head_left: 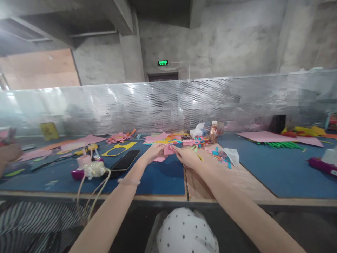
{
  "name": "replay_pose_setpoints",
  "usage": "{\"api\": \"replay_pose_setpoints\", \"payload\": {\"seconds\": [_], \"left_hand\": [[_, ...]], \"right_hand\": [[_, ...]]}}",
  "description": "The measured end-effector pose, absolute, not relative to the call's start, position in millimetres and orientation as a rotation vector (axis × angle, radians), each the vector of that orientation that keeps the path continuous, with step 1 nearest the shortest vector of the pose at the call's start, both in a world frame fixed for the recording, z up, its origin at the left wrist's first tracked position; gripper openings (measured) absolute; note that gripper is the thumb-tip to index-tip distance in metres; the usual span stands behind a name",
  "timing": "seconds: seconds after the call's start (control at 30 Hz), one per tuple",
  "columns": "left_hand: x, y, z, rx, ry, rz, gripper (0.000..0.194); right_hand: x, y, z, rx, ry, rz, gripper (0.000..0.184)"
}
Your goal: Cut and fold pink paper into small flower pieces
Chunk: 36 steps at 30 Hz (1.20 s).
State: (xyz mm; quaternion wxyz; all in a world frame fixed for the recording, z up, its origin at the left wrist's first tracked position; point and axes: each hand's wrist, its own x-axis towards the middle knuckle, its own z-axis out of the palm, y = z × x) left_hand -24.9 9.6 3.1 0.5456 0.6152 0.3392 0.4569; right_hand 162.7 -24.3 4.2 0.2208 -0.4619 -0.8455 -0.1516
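Between my two hands, over the blue mat (168,175), is a small piece of pink paper (168,150). My left hand (157,151) grips its left side with closed fingers. On the right, my right hand (185,155) pinches the same piece near its top edge. Just beyond my hands lie pink sheets (157,137) with yellow and blue paper among them. A pink and blue paper flower (199,141) rests to the right of them. Yellow paper with round cut-outs (119,148) lies to the left.
A black phone (126,160) and a power strip with plugs and cables (93,169) are at left. Further right stand a brown bottle (213,132) and a tissue pack (198,131). A perforated metal screen (131,105) closes off the back. Another person's hand (10,154) shows far left.
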Motion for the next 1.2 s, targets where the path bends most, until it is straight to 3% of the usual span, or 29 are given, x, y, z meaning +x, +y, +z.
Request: {"api": "replay_pose_setpoints", "payload": {"seconds": [0.57,1.2], "left_hand": [[-26.7,4.6,4.7,1.600,0.806,0.994,0.044],[-20.9,-6.9,11.2,1.811,0.806,0.994,0.035]], "right_hand": [[159.3,-21.8,-2.4,-1.051,-2.304,-0.328,0.041],[161.9,-11.6,1.3,-0.886,-1.956,0.764,0.044]]}}
